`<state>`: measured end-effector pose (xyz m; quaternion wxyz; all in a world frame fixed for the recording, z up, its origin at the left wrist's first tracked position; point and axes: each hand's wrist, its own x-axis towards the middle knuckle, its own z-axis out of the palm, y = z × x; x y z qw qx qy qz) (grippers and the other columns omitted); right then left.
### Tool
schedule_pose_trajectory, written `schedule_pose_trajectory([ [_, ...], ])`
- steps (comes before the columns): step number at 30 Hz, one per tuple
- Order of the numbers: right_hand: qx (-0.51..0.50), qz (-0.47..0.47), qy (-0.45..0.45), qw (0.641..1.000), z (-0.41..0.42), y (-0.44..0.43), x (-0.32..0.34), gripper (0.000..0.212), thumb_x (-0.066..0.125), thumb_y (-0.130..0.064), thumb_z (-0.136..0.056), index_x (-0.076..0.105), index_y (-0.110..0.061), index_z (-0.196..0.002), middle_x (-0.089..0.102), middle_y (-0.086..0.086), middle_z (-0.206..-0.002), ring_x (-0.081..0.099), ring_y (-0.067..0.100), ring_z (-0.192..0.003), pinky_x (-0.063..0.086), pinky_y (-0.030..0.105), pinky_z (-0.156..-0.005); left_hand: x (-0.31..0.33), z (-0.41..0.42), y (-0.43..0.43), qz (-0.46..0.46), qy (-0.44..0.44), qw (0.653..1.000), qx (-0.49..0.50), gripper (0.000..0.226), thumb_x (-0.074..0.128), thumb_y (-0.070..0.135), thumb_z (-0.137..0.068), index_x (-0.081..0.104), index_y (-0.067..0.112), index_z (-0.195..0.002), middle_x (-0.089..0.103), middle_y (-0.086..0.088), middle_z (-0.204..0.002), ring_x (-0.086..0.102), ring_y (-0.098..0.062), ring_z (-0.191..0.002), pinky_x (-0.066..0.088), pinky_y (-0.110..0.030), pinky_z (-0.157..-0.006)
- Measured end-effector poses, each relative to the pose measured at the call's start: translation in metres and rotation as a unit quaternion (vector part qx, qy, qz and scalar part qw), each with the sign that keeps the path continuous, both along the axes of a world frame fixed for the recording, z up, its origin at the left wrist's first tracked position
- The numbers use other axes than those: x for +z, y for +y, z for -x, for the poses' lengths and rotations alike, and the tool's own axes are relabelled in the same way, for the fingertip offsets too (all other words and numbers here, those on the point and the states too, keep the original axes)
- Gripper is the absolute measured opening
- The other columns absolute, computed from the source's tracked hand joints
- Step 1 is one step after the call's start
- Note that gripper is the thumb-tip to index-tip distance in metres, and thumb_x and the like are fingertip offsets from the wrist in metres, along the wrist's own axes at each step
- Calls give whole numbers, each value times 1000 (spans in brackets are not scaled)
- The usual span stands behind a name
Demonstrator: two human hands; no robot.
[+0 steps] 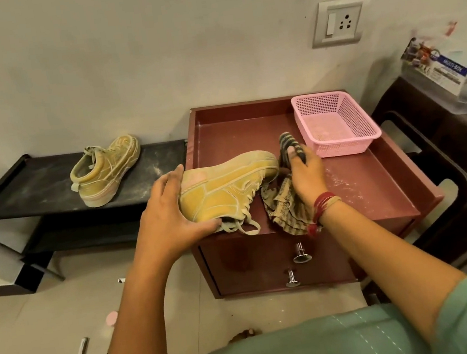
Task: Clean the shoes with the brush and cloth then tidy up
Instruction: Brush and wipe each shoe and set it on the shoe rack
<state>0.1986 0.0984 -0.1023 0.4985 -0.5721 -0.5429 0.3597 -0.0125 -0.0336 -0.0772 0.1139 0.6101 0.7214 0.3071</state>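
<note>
Grip, left hand: I hold the heel end of the shoe, fingers over its upper edge and thumb under by the opening, wrapped snug around it.
Grip, right hand: closed on the striped cloth, thumb pinning a bunched fold at the top, the rest hanging loose below my wrist.
Shoe: lies on its side on the cabinet, toe toward my right hand, laces trailing over the front edge.
Cloth against shoe: the bunched part sits just beside the toe; I cannot tell whether it touches.
Second shoe: upright on the low black rack, well apart to my left.
Brush: I cannot see it anywhere.
Basket: pink, at the far right corner of the cabinet, near my right hand.
Step in hand: I judge it to be wiping this shoe with the cloth.
Doing it well: brace the heel firmly so the shoe does not slide; wipe from toe toward heel in one direction; turn to a fresh fold as the cloth dirties; work into the seams and along the sole edge.
Watch for: the loose laces catching in the cloth, and pale dust on the cabinet getting back onto the shoe.
Left to do: probably the other side, then the second shoe, then tidying.
</note>
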Motion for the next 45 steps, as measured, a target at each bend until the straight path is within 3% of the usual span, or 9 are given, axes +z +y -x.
schedule_pose_trajectory([
  [3,129,-35,-29,991,11,-8,1,33,46,-25,-97,54,-13,-127,58,6,-123,51,18,-115,41,23,-93,1,1,1,-3,-2,1000,4,121,76,63,-47,25,27,-150,33,5,-146,37,-13,-129,32,-26,-93],
  [5,237,-34,-108,965,17,-9,-13,37,45,-26,-97,45,-24,-134,38,0,-147,27,14,-137,17,30,-113,1,0,2,-11,0,1000,4,118,80,58,-49,27,26,-150,35,5,-145,38,-12,-129,32,-25,-93],
  [7,204,-2,-58,977,16,-5,-14,40,44,-25,-98,41,-22,-137,28,0,-152,19,15,-141,10,36,-117,2,0,2,-14,3,1000,4,118,83,55,-50,28,26,-150,35,5,-145,39,-13,-128,33,-26,-94],
  [15,201,-47,-142,968,9,2,-25,42,42,-34,-98,39,-29,-139,25,-3,-154,18,15,-142,16,47,-117,2,0,2,-3,-5,1000,8,119,70,65,-43,29,27,-149,36,5,-144,40,-13,-126,33,-26,-92],
  [19,216,-93,-253,938,8,-4,-25,44,39,-38,-98,34,-35,-141,20,-6,-155,12,14,-143,12,34,-113,2,-1,1,-2,-2,1000,3,118,79,56,-48,27,27,-150,35,5,-145,39,-14,-127,33,-27,-93],
  [28,59,65,45,995,-8,10,-15,32,42,-28,-99,54,-11,-124,60,9,-118,56,22,-105,43,29,-88,0,1,-1,1,-28,1000,-5,120,87,50,-53,22,28,-151,28,4,-149,32,-8,-128,30,-24,-94],
  [32,217,-52,-104,969,8,-5,-24,40,42,-27,-99,42,-23,-138,44,-2,-141,34,15,-134,27,29,-109,0,1,2,5,-30,1000,3,115,88,40,-58,21,29,-151,27,2,-150,31,-15,-133,28,-25,-95],
  [41,198,-41,-137,970,0,-1,-32,44,42,-28,-98,35,-25,-142,26,-1,-152,20,10,-139,16,26,-113,0,2,2,-8,-31,999,-9,115,88,42,-56,22,30,-150,28,3,-148,26,0,-119,29,-23,-94],
  [45,184,-41,-140,972,1,-4,-25,42,42,-26,-99,38,-23,-140,32,0,-149,25,13,-137,17,23,-109,-3,4,1,15,-55,998,-26,121,90,39,-56,14,39,-150,18,4,-151,27,-12,-131,30,-28,-98],
])
